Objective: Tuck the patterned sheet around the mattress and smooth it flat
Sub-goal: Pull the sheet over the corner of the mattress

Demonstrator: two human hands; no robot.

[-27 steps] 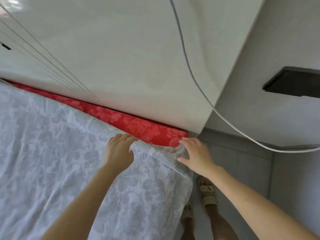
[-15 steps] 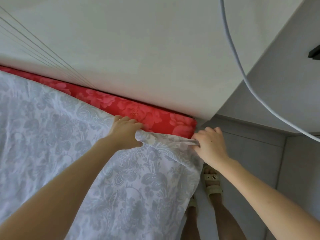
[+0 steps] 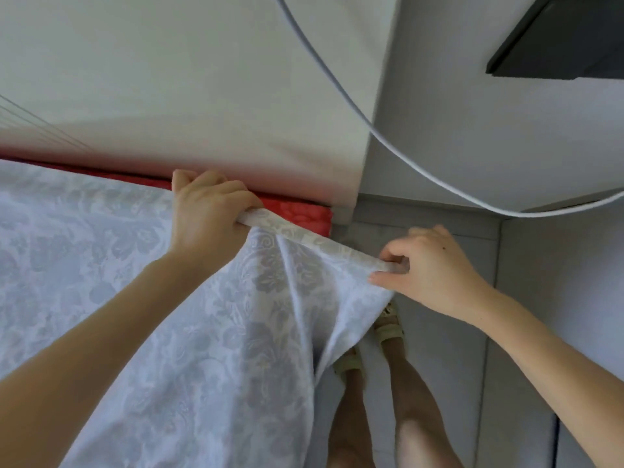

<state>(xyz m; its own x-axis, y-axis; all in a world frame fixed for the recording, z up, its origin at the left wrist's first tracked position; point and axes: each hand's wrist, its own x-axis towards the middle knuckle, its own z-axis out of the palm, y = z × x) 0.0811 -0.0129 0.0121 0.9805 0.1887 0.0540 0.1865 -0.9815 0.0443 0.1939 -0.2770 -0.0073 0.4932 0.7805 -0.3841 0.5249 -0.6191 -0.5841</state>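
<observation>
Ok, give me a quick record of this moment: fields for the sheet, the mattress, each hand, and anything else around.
patterned sheet: hem pulled taut, corner hanging loose, not tucked
mattress: red floral strip exposed beside the white panel
left hand: grips the hem at the mattress edge
right hand: pinches the same hem, out past the mattress corner
cable: white, hangs across the panel
sandals: on the person's feet, on the floor

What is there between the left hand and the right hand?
In the head view, the folded edge of the patterned sheet runs between the left hand and the right hand; both grip it.
</observation>
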